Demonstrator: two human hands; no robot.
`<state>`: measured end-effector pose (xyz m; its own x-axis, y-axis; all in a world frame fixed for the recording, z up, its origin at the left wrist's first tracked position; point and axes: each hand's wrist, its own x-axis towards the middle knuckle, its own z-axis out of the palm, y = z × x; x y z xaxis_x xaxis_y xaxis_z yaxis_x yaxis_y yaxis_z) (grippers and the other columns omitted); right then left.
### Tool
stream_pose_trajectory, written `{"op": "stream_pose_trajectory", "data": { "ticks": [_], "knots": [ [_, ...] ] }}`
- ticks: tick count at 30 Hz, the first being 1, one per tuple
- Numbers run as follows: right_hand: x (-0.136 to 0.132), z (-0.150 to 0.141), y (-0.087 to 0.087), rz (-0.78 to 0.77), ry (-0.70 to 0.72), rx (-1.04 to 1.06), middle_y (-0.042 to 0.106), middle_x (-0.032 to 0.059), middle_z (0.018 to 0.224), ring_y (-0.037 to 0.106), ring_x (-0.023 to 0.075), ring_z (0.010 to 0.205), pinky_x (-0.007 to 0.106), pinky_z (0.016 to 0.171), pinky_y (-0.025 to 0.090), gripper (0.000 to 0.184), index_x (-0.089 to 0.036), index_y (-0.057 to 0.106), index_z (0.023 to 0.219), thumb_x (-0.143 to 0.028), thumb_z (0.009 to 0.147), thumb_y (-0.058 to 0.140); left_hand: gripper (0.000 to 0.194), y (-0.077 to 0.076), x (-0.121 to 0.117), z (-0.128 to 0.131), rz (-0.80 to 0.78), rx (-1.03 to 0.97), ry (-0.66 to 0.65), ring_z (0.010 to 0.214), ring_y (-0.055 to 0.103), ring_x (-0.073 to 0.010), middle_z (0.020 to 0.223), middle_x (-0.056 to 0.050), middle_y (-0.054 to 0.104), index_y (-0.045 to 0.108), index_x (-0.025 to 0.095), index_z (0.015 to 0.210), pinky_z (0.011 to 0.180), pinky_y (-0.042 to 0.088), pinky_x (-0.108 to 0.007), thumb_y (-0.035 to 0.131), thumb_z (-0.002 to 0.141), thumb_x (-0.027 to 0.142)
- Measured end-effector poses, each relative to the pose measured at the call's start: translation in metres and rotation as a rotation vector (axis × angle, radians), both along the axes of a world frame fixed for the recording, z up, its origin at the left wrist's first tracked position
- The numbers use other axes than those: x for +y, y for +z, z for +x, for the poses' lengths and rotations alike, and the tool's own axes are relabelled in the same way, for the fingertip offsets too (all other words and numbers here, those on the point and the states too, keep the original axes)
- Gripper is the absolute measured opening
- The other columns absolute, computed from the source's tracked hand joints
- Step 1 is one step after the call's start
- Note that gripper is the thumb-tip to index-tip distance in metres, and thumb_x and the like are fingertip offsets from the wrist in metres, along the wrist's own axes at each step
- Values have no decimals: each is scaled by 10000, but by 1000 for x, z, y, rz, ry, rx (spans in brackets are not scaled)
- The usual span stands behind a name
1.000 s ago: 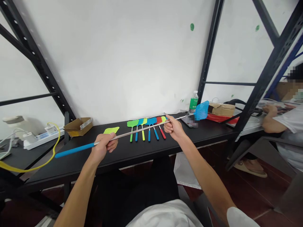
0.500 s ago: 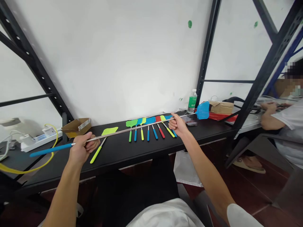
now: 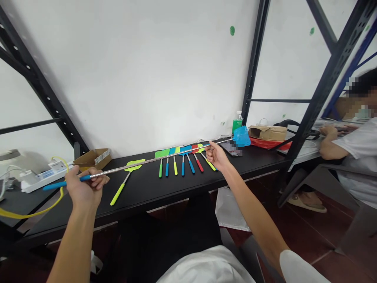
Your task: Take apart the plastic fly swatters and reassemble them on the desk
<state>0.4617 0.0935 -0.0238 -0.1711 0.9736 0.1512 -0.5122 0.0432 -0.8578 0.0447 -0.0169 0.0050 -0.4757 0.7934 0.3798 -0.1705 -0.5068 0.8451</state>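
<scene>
I hold a long telescopic fly swatter (image 3: 153,161) stretched out above the black table (image 3: 165,188). My left hand (image 3: 84,188) is closed round its blue handle at the left. My right hand (image 3: 216,154) pinches the thin metal rod near the blue mesh head (image 3: 242,136), which sits at the right end. Below the rod, several short swatters (image 3: 182,159) with green, blue, yellow and red handles lie side by side on the table. One yellow-green swatter (image 3: 125,179) lies apart to their left.
A small cardboard box (image 3: 92,158) sits at the back left, with a power strip (image 3: 44,175) and yellow cable beyond it. A green-labelled bottle (image 3: 236,122), a phone and a brown package (image 3: 268,133) are at the right. Another person sits at the far right. Black rack posts flank the table.
My left hand has slid leftward along the swatter onto its blue handle, and the rod between my hands has grown longer. My right hand stayed near the head.
</scene>
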Motion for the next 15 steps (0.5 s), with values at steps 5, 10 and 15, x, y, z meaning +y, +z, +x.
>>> {"op": "stream_pose_trajectory", "data": {
  "ticks": [5, 10, 15],
  "knots": [
    [2, -2, -5, -20, -19, -45, 495, -49, 525, 333, 67, 373, 200, 366, 221, 310, -186, 618, 855, -488, 806, 669, 375, 0, 0, -1, 49, -17, 91, 356, 280, -59, 432, 54, 324, 369, 175, 521, 508, 364, -263, 440, 850, 342],
    [9, 0, -11, -71, -64, 12, 573, -35, 603, 387, 77, 402, 196, 375, 249, 295, -194, 613, 956, -440, 802, 668, 387, -1, 3, -6, 52, -39, 139, 366, 267, -68, 420, 44, 308, 342, 180, 506, 426, 262, -241, 436, 861, 305],
    [13, 0, -14, -88, -57, 40, 528, -42, 571, 396, 82, 411, 199, 377, 250, 265, -200, 543, 793, -438, 798, 662, 378, -3, 6, -11, 45, -21, 194, 349, 253, -75, 384, 40, 281, 329, 192, 518, 394, 225, -237, 421, 857, 332]
  ]
}}
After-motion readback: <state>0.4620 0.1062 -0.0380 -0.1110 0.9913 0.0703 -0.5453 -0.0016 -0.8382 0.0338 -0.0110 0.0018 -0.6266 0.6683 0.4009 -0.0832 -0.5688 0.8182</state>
